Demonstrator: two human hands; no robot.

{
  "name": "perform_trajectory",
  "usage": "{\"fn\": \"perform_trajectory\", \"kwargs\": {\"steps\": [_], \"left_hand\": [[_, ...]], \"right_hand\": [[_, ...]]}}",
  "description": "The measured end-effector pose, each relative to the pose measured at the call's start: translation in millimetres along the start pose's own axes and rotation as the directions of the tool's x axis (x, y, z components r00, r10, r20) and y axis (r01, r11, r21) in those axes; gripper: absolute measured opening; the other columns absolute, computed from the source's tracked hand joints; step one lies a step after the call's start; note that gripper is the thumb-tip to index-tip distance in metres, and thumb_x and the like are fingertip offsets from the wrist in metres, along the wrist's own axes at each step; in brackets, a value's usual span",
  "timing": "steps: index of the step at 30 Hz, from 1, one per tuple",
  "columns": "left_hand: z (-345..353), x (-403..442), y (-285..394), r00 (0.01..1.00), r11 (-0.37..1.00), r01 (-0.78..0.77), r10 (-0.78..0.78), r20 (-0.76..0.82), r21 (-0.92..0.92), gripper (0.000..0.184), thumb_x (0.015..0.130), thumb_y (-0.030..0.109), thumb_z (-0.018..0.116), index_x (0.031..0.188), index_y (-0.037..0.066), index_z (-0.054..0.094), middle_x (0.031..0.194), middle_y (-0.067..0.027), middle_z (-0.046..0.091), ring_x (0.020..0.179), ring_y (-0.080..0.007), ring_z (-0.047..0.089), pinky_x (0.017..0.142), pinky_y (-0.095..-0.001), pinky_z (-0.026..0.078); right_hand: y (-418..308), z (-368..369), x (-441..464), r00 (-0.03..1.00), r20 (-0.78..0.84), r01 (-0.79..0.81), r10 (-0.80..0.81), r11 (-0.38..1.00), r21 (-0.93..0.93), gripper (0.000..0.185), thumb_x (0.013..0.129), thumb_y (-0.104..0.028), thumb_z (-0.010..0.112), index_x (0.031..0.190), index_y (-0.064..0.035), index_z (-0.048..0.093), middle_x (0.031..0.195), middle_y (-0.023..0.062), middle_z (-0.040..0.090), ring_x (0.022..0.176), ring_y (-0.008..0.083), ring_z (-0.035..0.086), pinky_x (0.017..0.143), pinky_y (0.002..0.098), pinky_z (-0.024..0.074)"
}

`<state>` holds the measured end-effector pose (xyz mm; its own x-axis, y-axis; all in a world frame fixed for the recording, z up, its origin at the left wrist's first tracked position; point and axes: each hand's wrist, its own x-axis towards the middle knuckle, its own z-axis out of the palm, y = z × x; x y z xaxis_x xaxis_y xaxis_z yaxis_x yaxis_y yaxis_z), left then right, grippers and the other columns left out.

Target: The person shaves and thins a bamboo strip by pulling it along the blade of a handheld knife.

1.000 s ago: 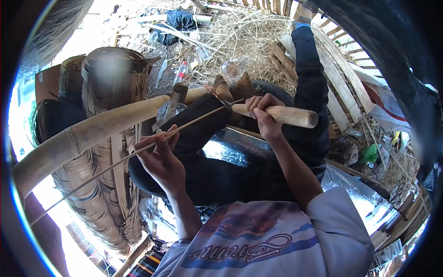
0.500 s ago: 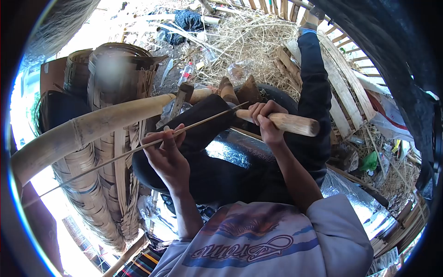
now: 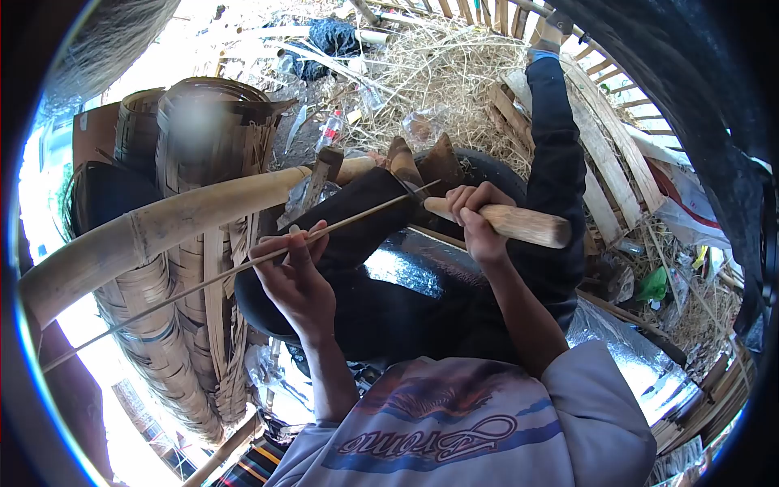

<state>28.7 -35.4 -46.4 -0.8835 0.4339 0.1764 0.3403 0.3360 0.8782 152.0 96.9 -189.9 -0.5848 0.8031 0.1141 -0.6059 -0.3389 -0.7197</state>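
Left hand: your left hand [image 3: 296, 284] grasps the thin bamboo strip [image 3: 369, 213], pinching it between thumb and fingers.
Bamboo strip: it slants in the air over your dark trousers [image 3: 357, 316], its near part running out toward the left and its tip just past the blade [image 3: 421, 193].
Right hand: your right hand [image 3: 483, 223] is clenched around the thick wooden handle [image 3: 531, 225] of the knife.
What shifted: over the last half second, you have drawn the handle slightly back to the right, while your left grip looks much the same.
Meaning for the strip: the blade sits close to its far end, judging by this view; whether they touch, you cannot tell from here.
Around you: a thick bamboo pole [image 3: 178, 213] crosses in front of the woven bamboo rolls [image 3: 154, 341].
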Motion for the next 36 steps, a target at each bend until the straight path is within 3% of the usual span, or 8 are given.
{"fn": "perform_trajectory", "kwargs": {"steps": [2, 7, 15, 23, 24, 29, 31, 36], "left_hand": [[-3, 0, 1, 1.0, 1.0, 0.022, -0.023, 0.015, 0.007, 0.016, 0.096, 0.01, 0.048, 0.095, -0.003, 0.039, 0.092, -0.0119, 0.047, 0.089, -0.0302, 0.066, 0.076, -0.0336, 0.06], [1, 2, 3, 1.0, 1.0, 0.003, -0.003, 0.017, 0.025, 0.016, 0.096, 0.009, 0.048, 0.095, -0.003, 0.038, 0.091, -0.0114, 0.047, 0.088, -0.0306, 0.066, 0.076, -0.0337, 0.06], [3, 1, 3, 1.0, 1.0, 0.022, -0.021, 0.02, -0.012, 0.015, 0.095, 0.008, 0.048, 0.095, -0.004, 0.039, 0.091, -0.0113, 0.047, 0.088, -0.0306, 0.066, 0.077, -0.0345, 0.06], [5, 1, 3, 0.999, 0.999, 0.032, -0.031, -0.033, 0.036, 0.014, 0.095, 0.008, 0.049, 0.095, -0.003, 0.04, 0.09, -0.011, 0.048, 0.087, -0.0298, 0.067, 0.075, -0.0341, 0.06], [6, 1, 3, 0.999, 0.999, 0.029, -0.028, -0.035, 0.036, 0.014, 0.095, 0.008, 0.049, 0.095, -0.003, 0.04, 0.09, -0.011, 0.048, 0.087, -0.0298, 0.067, 0.075, -0.0341, 0.06], [9, 1, 3, 0.998, 1.0, 0.02, -0.021, -0.055, -0.006, 0.013, 0.094, 0.005, 0.05, 0.094, -0.003, 0.04, 0.088, -0.0106, 0.049, 0.086, -0.0287, 0.067, 0.073, -0.0323, 0.06], [10, 2, 5, 0.997, 0.999, 0.039, -0.038, -0.06, 0.015, 0.013, 0.094, 0.005, 0.051, 0.094, -0.003, 0.04, 0.088, -0.0105, 0.049, 0.086, -0.0286, 0.067, 0.073, -0.032, 0.06], [12, 1, 6, 0.998, 0.999, 0.049, -0.049, -0.048, 0.003, 0.014, 0.093, 0.005, 0.052, 0.094, -0.002, 0.04, 0.089, -0.0105, 0.05, 0.087, -0.0276, 0.067, 0.073, -0.0317, 0.06]], "right_hand": [[-27, 19, 3, 0.997, 0.027, 0.072, -0.076, 0.989, 0.129, 0.016, 0.08, -0.01, 0.055, 0.071, -0.0062, 0.042, 0.059, 0.0058, 0.046, 0.056, 0.0145, 0.042, 0.07, 0.0344, 0.0375], [-27, 26, 1, 0.981, 0.148, 0.123, -0.127, 0.992, 0.035, 0.019, 0.083, -0.013, 0.056, 0.072, -0.006, 0.043, 0.057, 0.0059, 0.046, 0.054, 0.0154, 0.042, 0.067, 0.0358, 0.0384], [-86, 77, -2, 0.993, 0.018, 0.115, -0.119, 0.983, 0.145, 0.021, 0.087, -0.018, 0.057, 0.077, -0.0082, 0.043, 0.058, 0.0042, 0.047, 0.054, 0.015, 0.045, 0.067, 0.0368, 0.0393], [-68, 84, -4, 0.94, 0.207, 0.295, -0.273, 0.951, -0.087, 0.016, 0.083, -0.007, 0.059, 0.082, -0.0049, 0.043, 0.064, 0.0054, 0.051, 0.057, 0.0162, 0.05, 0.063, 0.0367, 0.0435], [-62, 84, -6, 0.949, 0.069, 0.312, -0.308, 0.948, -0.059, 0.017, 0.065, 0.009, 0.057, 0.074, -0.0031, 0.048, 0.059, 0.0063, 0.056, 0.052, 0.0172, 0.054, 0.057, 0.0306, 0.0453], [-99, 104, -8, 0.939, 0.103, 0.312, -0.327, 0.941, 0.133, 0.017, 0.075, 0.002, 0.064, 0.073, -0.0043, 0.048, 0.059, 0.0062, 0.056, 0.052, 0.0186, 0.055, 0.058, 0.0334, 0.0461], [-82, 90, -1, 0.916, 0.244, 0.345, -0.317, 0.936, -0.078, 0.013, 0.078, -0.002, 0.056, 0.081, -0.0061, 0.044, 0.064, 0.0054, 0.053, 0.056, 0.016, 0.051, 0.061, 0.0364, 0.0434], [-72, 77, -8, 0.951, 0.111, 0.29, -0.288, 0.957, -0.003, 0.013, 0.077, 0.0, 0.058, 0.078, -0.005, 0.046, 0.063, 0.006, 0.054, 0.055, 0.0164, 0.051, 0.061, 0.0352, 0.0442]]}}
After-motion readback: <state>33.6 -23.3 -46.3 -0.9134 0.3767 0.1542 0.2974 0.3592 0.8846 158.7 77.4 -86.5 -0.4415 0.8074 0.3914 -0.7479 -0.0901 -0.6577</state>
